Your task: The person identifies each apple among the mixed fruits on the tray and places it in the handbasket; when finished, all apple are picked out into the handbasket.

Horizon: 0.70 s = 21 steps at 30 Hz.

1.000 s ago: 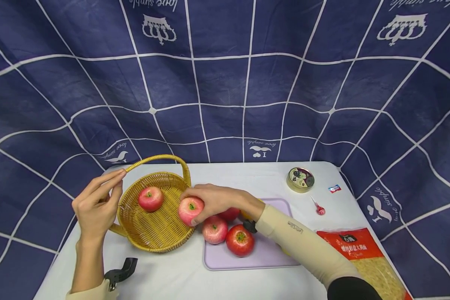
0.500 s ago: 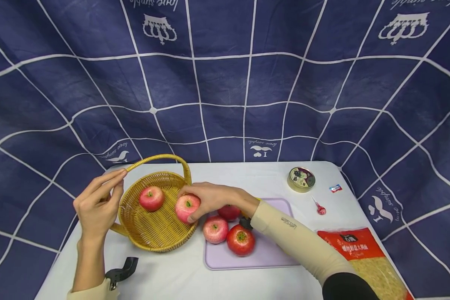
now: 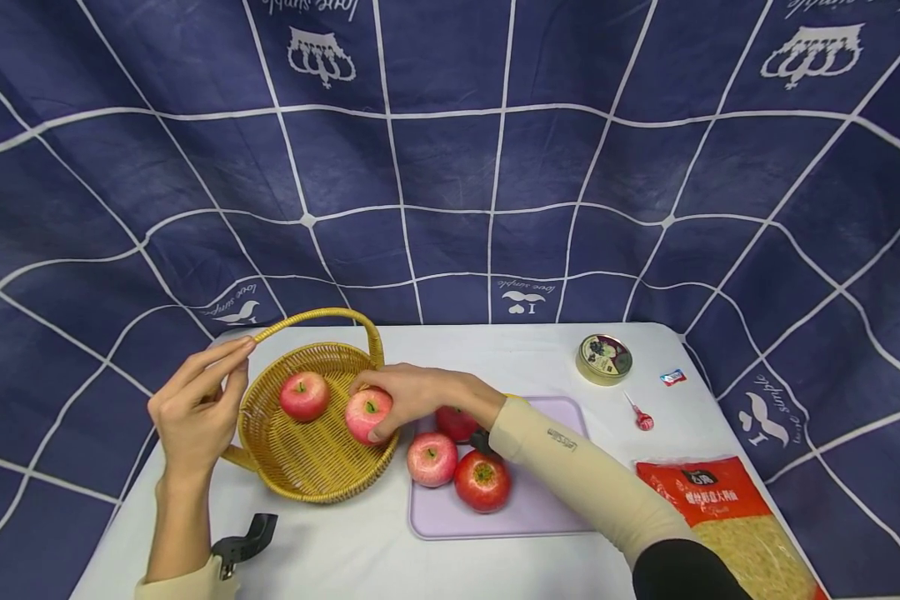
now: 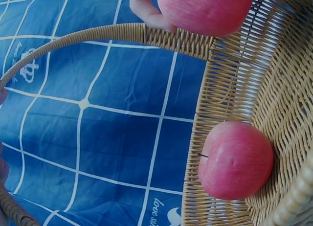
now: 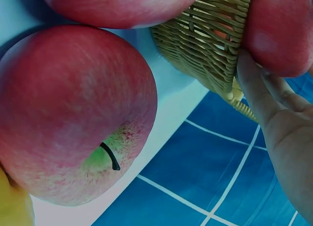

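Observation:
My right hand point(image 3: 401, 393) grips a pink-red apple point(image 3: 367, 415) just inside the right rim of a yellow woven basket point(image 3: 270, 467). A second apple point(image 3: 303, 395) lies on the basket's floor. In the left wrist view the held apple point(image 4: 205, 11) is above the basket wall point(image 4: 274, 89), and the lying apple point(image 4: 236, 160) is below it. My left hand point(image 3: 198, 408) rests against the basket's left rim with its fingers straight. Three more apples point(image 3: 431, 458) point(image 3: 482, 481) point(image 3: 456, 421) sit on a lilac board point(image 3: 540, 517). The right wrist view shows one of them point(image 5: 73, 113) up close.
On the white table's right side are a round tin point(image 3: 602, 358), a lollipop point(image 3: 640, 417), a small wrapped candy point(image 3: 669, 377) and a red food bag point(image 3: 727, 517). The basket's handle point(image 3: 322, 317) arches over its back. A navy checked cloth hangs behind.
My right hand has carried its apple leftward from the board's edge over the rim into the basket. The left hand and the basket have stayed put.

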{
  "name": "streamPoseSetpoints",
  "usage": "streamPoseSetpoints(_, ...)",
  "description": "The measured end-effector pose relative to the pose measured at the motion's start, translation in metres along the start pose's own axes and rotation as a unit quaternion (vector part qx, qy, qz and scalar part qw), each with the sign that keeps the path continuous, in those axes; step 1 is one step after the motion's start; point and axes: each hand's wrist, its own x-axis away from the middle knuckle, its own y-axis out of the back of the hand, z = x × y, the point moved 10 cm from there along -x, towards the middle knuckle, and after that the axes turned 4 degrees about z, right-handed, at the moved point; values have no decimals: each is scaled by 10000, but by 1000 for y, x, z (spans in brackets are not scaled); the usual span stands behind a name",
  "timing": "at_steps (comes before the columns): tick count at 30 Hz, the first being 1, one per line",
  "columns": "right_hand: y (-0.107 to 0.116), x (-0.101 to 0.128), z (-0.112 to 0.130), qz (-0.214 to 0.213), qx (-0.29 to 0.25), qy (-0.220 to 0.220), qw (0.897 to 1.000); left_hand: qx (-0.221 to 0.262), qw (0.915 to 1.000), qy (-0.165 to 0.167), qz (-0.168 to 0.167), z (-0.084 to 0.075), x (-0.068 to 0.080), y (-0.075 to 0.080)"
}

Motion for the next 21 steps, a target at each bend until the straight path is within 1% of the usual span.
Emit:
streamPoseSetpoints(7, -1, -7, -3, 54, 39, -54, 10000, -16, 10000, 2, 7, 0, 0, -1)
streamPoseSetpoints(14, 0, -14, -7, 81, -74, -196, 9997, -10, 10000, 16, 5, 0, 0, -2)
streamPoseSetpoints(21, -3, -29, -10, 51, 11, -192, 9998, -39, 10000, 41, -8, 1, 1, -1)
